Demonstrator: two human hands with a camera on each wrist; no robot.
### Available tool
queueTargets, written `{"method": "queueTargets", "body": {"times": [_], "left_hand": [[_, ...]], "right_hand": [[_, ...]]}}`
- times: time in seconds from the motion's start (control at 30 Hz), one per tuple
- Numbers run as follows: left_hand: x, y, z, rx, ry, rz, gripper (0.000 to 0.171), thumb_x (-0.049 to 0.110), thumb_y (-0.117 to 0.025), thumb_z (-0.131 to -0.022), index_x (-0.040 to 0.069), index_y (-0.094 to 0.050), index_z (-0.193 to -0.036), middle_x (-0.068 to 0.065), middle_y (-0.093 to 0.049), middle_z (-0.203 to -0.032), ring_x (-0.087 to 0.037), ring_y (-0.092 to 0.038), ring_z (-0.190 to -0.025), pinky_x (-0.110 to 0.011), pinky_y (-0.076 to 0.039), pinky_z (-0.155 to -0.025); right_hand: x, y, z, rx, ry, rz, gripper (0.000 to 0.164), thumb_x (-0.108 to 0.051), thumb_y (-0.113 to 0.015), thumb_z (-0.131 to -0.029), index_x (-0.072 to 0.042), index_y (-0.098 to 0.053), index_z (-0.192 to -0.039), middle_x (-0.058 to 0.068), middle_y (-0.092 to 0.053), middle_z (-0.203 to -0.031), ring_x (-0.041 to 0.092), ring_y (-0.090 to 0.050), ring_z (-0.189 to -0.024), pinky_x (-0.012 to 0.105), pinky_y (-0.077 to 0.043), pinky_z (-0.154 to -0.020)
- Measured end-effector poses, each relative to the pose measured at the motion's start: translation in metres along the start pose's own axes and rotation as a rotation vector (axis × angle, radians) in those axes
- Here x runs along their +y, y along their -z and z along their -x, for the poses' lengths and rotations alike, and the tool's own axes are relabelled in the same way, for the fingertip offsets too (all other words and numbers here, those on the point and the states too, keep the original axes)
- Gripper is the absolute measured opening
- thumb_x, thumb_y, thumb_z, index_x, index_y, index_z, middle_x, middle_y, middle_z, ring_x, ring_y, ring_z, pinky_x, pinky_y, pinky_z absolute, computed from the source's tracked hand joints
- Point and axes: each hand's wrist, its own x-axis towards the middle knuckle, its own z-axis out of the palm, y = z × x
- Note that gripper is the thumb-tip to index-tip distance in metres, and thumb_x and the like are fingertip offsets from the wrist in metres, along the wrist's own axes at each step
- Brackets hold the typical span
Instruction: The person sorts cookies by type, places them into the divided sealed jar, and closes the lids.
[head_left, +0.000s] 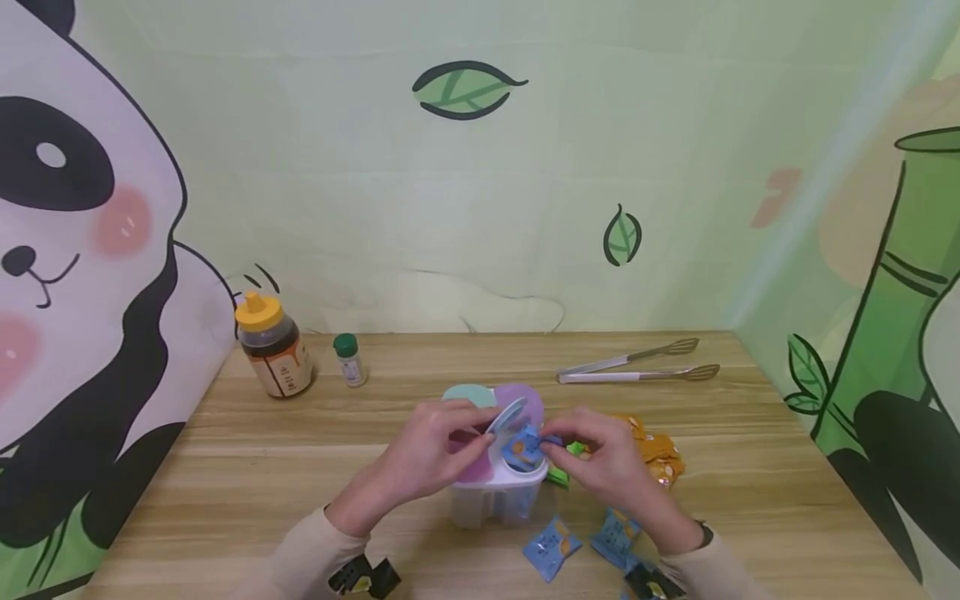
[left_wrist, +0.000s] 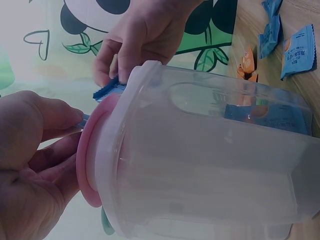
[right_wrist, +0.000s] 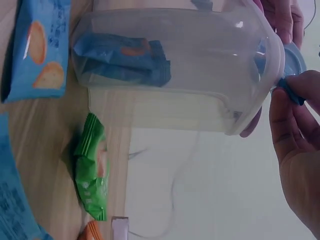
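A clear plastic storage container (head_left: 495, 503) with a white rim and several round coloured lids stands before me. My left hand (head_left: 431, 446) pinches its light-blue lid (head_left: 507, 415), which is tilted up from a round opening. At that opening my right hand (head_left: 596, 450) pinches the end of a blue snack packet (head_left: 522, 448), part of which sits inside the rim. The pink lid (left_wrist: 89, 155) beside it is closed, and so are the teal lid (head_left: 470, 395) and the purple lid (head_left: 522, 400). Through the clear wall, another blue packet (right_wrist: 122, 59) shows at the bottom of the container.
Two blue packets (head_left: 552, 548) lie in front at the right. A green packet (right_wrist: 92, 170) and several orange packets (head_left: 660, 457) are right of the container. Metal tongs (head_left: 637, 364) lie behind. A honey bottle (head_left: 277, 354) and a green-capped shaker (head_left: 350, 362) stand back left.
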Motion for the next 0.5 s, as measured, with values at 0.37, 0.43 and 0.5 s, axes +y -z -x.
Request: {"method": "queueTargets", "body": {"times": [0.37,0.43,0.5], "left_hand": [[0.0,-0.001,-0.001,0.01,-0.021,0.012,0.03,0.004,-0.07,-0.087,-0.001,-0.069,-0.117,-0.009,-0.071,-0.09,-0.014,-0.072,-0.081,-0.012,-0.055,-0.071],[0.0,-0.001,-0.001,0.009,-0.023,0.018,0.03,0.003,-0.07,-0.087,-0.001,-0.069,-0.117,-0.009,-0.071,-0.09,-0.014,-0.072,-0.081,-0.012,-0.055,-0.071],[0.0,-0.001,-0.001,0.008,-0.023,0.021,0.03,0.003,-0.07,-0.087,-0.001,-0.069,-0.117,-0.009,-0.071,-0.089,-0.013,-0.072,-0.081,-0.013,-0.055,-0.071]], "right_hand": [[0.004,0.012,-0.003,-0.179,0.166,0.205,0.026,0.004,-0.078,-0.076,-0.01,-0.076,-0.098,0.002,-0.072,-0.093,0.013,-0.068,-0.08,0.014,-0.054,-0.066],[0.004,0.015,-0.005,-0.22,0.221,0.262,0.027,0.003,-0.078,-0.076,-0.01,-0.076,-0.099,0.001,-0.072,-0.096,0.014,-0.068,-0.084,0.015,-0.055,-0.07],[0.003,0.016,-0.007,-0.255,0.292,0.317,0.026,0.001,-0.078,-0.076,-0.01,-0.076,-0.099,0.001,-0.07,-0.097,0.015,-0.068,-0.086,0.018,-0.056,-0.074]]}}
